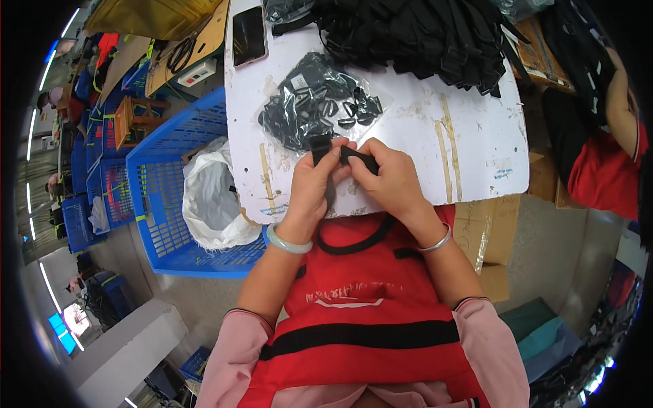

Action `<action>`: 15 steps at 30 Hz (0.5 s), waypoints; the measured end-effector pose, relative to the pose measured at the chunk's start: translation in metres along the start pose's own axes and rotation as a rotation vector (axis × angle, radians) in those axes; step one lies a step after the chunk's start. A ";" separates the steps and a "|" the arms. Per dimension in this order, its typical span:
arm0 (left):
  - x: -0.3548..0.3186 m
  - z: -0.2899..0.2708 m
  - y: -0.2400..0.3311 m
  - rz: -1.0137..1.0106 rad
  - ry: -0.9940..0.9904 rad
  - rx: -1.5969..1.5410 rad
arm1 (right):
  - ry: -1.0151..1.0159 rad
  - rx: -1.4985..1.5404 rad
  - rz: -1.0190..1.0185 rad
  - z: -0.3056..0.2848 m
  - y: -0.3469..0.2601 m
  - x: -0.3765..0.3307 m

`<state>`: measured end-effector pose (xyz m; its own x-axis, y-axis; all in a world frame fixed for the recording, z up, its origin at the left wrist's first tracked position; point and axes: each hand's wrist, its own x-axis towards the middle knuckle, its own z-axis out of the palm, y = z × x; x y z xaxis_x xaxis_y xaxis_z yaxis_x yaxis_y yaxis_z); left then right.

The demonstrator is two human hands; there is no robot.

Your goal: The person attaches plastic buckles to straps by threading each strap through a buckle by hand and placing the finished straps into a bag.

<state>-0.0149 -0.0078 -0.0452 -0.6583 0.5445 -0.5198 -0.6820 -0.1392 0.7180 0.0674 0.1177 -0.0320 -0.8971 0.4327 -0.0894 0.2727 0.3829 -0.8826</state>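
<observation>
My left hand pinches a small black plastic buckle over the near edge of a white board table. My right hand grips the end of a black strap right beside it, and the two hands touch at the fingertips. Just beyond the hands lies a clear plastic bag of black buckles. A big heap of black straps covers the far side of the board.
A blue plastic crate holding a white bag stands at my left. A phone lies at the board's far left corner. Another person in red sits at the right. Cardboard boxes stand under the board.
</observation>
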 end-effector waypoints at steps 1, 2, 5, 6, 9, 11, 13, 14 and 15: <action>0.000 0.001 -0.003 -0.003 0.000 -0.001 | 0.000 -0.001 0.003 0.000 -0.001 0.000; -0.001 0.002 -0.005 -0.004 0.023 -0.085 | 0.002 -0.055 0.000 0.000 -0.002 0.001; -0.005 0.005 -0.010 -0.015 0.054 -0.211 | 0.005 -0.126 -0.017 0.000 -0.001 0.001; -0.007 0.007 -0.010 -0.025 0.057 -0.253 | 0.009 -0.146 -0.032 0.000 0.000 0.001; -0.012 0.011 -0.012 0.020 0.053 -0.200 | 0.056 -0.104 -0.095 -0.001 -0.002 0.000; -0.012 0.011 -0.011 0.043 0.026 -0.193 | 0.068 -0.089 -0.120 0.001 0.003 -0.001; -0.012 0.010 -0.010 0.064 -0.004 -0.185 | 0.083 -0.075 -0.143 -0.003 0.004 -0.003; -0.012 0.008 -0.011 0.080 -0.009 -0.124 | 0.018 -0.062 -0.100 -0.007 0.002 -0.003; -0.012 0.007 -0.011 0.096 -0.014 -0.064 | -0.046 -0.048 -0.056 -0.010 0.000 -0.004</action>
<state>0.0026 -0.0075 -0.0436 -0.7174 0.5379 -0.4427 -0.6349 -0.2434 0.7332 0.0746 0.1243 -0.0264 -0.9261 0.3718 -0.0632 0.2374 0.4445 -0.8638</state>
